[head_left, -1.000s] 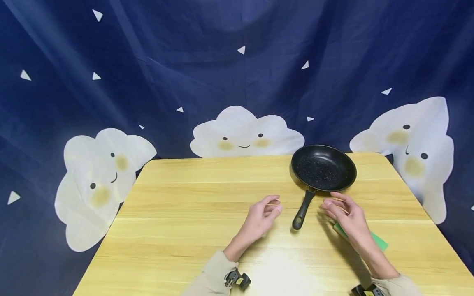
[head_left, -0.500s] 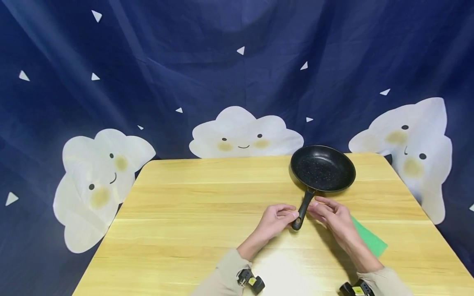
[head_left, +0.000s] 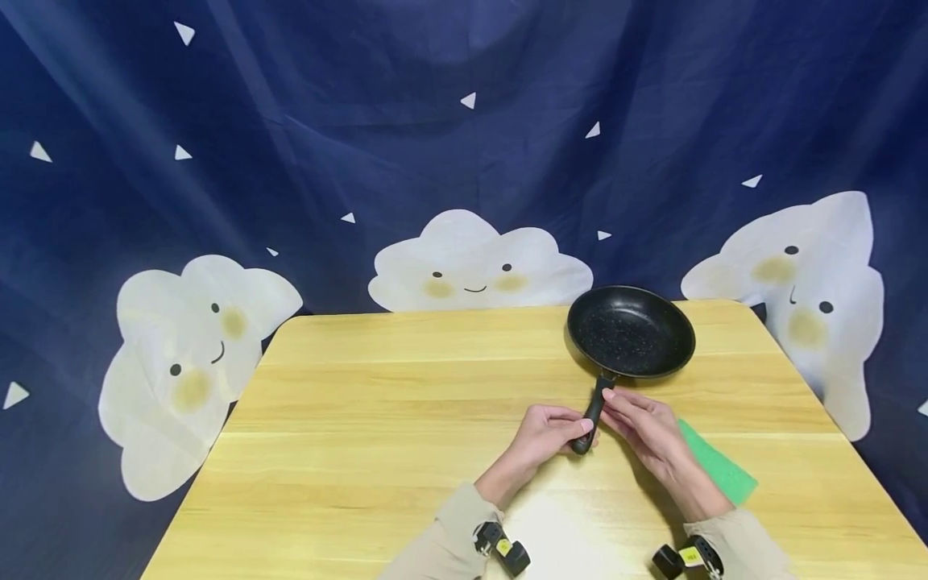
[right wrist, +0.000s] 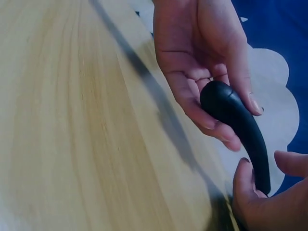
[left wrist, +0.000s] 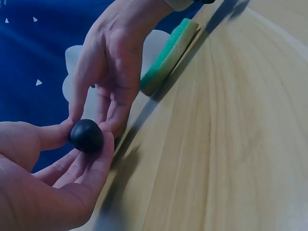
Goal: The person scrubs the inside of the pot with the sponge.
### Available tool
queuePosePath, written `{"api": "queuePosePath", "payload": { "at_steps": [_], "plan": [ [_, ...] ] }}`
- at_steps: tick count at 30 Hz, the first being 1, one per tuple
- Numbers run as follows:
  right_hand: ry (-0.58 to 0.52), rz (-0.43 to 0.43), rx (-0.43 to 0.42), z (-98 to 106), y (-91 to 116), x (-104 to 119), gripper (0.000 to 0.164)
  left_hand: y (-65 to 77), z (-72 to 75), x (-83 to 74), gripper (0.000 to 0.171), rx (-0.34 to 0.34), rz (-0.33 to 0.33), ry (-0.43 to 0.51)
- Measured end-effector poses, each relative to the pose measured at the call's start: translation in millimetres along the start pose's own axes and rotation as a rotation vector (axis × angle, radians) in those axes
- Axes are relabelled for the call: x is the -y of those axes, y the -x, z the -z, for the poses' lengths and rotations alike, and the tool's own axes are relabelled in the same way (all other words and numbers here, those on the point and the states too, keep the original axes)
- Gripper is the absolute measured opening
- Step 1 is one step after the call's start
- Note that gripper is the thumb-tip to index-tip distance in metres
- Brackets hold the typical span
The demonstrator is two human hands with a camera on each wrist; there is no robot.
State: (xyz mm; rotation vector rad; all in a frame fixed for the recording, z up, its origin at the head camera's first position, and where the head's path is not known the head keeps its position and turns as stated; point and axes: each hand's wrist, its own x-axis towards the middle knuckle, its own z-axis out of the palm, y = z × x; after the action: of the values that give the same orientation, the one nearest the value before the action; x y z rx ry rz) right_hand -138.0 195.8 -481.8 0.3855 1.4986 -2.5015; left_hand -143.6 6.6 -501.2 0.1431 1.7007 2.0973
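Observation:
A black frying pan [head_left: 631, 332] with a speckled inside sits toward the far right of the table, its handle pointing at the person. My left hand [head_left: 540, 439] grips the handle's end, thumb on top and fingers underneath. Closer to the pan, my right hand [head_left: 645, 431] has its thumb at the upper handle and curled fingers beside it. In the left wrist view, the rounded black handle end [left wrist: 87, 136] lies between the left thumb and fingers. The right wrist view shows the curved handle [right wrist: 248, 130] between both hands. A green sponge [head_left: 718, 466] lies beside the right forearm, partly covered by it.
The wooden table [head_left: 362, 451] has rounded far corners. Behind it hangs a dark blue curtain [head_left: 406, 105] with white clouds and triangles. The pan is near the table's far edge. Both wrists wear small black cameras.
Both hands have come in to the pan's handle, the left moving right and the right moving left, and hold it now. More of the sponge shows. The pan has hardly moved.

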Motion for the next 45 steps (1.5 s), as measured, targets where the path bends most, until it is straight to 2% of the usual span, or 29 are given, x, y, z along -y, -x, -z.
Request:
{"api": "queuePosePath", "payload": {
  "at_steps": [10,18,39,45],
  "plan": [
    [0.036,0.024,-0.076,-2,-3,-3,0.009,1.3,-5.4,1.4,0.017,-0.023,0.04,0.075],
    [0.106,0.024,-0.061,-10,1,-5,0.029,11.8,-4.1,1.5,0.016,-0.034,0.046,0.082],
    [0.218,0.018,0.05,-49,1,-22,0.044,44.4,34.6,1.5,0.02,-0.036,0.065,0.142],
    [0.218,0.0,0.095,-62,-2,-30,0.041,53.9,46.7,1.2,0.023,-0.035,0.068,0.174]
  ]
}}
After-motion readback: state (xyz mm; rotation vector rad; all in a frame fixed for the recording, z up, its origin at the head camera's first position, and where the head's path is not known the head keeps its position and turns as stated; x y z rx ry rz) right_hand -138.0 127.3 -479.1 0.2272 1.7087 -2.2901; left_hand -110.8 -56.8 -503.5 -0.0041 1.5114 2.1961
